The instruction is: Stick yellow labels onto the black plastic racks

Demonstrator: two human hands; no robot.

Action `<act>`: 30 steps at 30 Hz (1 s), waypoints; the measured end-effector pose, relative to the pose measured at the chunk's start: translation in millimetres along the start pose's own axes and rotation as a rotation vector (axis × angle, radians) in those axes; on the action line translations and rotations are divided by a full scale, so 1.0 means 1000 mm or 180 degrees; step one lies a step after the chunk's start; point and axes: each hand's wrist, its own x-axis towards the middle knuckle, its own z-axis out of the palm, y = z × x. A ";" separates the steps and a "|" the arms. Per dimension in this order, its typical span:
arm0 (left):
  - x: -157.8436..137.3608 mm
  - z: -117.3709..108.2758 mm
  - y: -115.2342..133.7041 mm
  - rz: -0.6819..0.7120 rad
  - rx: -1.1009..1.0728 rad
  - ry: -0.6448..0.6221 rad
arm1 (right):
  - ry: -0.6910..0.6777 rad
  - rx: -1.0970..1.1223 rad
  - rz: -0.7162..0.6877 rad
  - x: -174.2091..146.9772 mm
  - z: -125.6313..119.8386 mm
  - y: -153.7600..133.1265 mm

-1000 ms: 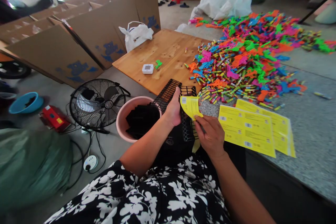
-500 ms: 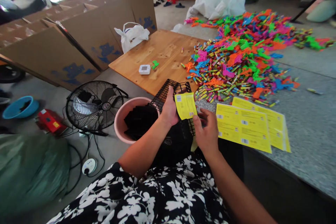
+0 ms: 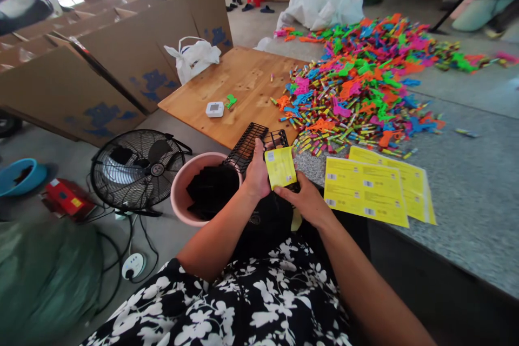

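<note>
A small yellow printed card (image 3: 280, 166) with a barcode is held up between my hands, over my lap. My left hand (image 3: 258, 174) grips its left side, thumb upright along the edge. At its lower right corner, my right hand (image 3: 303, 197) has thumb and fingers closed on it. Whether it is one card or a stack I cannot tell. Just behind stands a black wire basket (image 3: 247, 146), partly covered by the card and my left hand. To the right, larger yellow printed sheets (image 3: 365, 190) lie overlapping on the grey stone surface.
Colourful plastic toy guns and small tubes (image 3: 352, 86) are heaped on the right. A wooden board (image 3: 239, 73) carries a white device (image 3: 214, 109) and a green toy piece (image 3: 231, 101). On the left are a pink tub (image 3: 176, 200) with black contents, a fan (image 3: 138, 170) and cardboard boxes (image 3: 146, 43).
My right hand has shifted left and down along the card, its thumb now at the bottom edge. The left hand keeps its hold. The whole view has turned slightly right.
</note>
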 end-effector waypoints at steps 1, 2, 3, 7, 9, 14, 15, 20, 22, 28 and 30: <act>0.000 -0.001 0.000 -0.0020 0.0043 -0.0025 | -0.0041 0.0058 0.0035 0.002 -0.002 0.000; 0.001 -0.002 -0.001 -0.0048 0.0096 -0.0057 | -0.0087 0.0147 0.0065 0.004 -0.005 0.000; 0.001 -0.002 -0.001 -0.0102 0.0155 -0.0099 | -0.0163 0.0298 0.0079 0.007 -0.007 0.000; 0.000 -0.006 -0.004 -0.0548 0.0374 -0.0276 | -0.0633 0.1364 0.0131 0.021 -0.018 0.000; -0.002 -0.009 -0.007 -0.0739 0.0481 -0.0274 | -0.0642 0.1705 0.0279 0.029 -0.027 0.000; -0.008 -0.012 -0.015 -0.0659 0.0749 -0.0466 | 0.0005 0.2158 0.0125 0.040 -0.042 0.002; -0.009 -0.012 -0.017 -0.0581 0.0785 -0.0573 | 0.0075 0.2192 0.0082 0.038 -0.042 0.003; -0.007 -0.004 -0.021 -0.0507 0.0754 -0.0570 | -0.0594 0.1852 0.0242 0.012 -0.032 0.011; -0.004 0.001 -0.023 -0.0527 0.0699 -0.0478 | -0.0626 0.1712 0.0351 0.003 -0.027 0.017; -0.002 0.013 -0.032 -0.0388 0.0657 -0.0273 | -0.0677 0.1687 0.0634 -0.011 -0.025 0.035; -0.002 0.014 -0.035 -0.0418 0.0739 -0.0203 | -0.0704 0.1730 0.0570 -0.016 -0.030 0.036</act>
